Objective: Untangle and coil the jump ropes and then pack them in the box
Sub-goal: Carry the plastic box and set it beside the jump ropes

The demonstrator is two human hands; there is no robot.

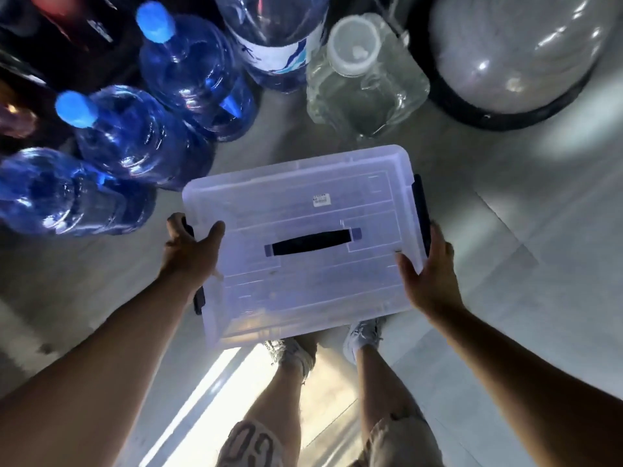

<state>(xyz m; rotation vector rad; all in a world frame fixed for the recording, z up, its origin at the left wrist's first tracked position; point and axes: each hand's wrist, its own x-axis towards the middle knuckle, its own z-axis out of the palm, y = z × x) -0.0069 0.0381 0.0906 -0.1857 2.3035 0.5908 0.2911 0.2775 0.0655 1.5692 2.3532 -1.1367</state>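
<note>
The clear lidded box [286, 197] is carried above the floor [505, 230], near blue water bottles [135, 136]. The left hand [188, 251] and right hand [428, 274] each grip a short side. It looks light, rigid and rather slick, so holding it by the sides suits. No ropes are visible.

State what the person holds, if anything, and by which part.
The clear lidded box, by its two short ends: the left hand grips the left end, the right hand the right end, thumbs on top.
</note>
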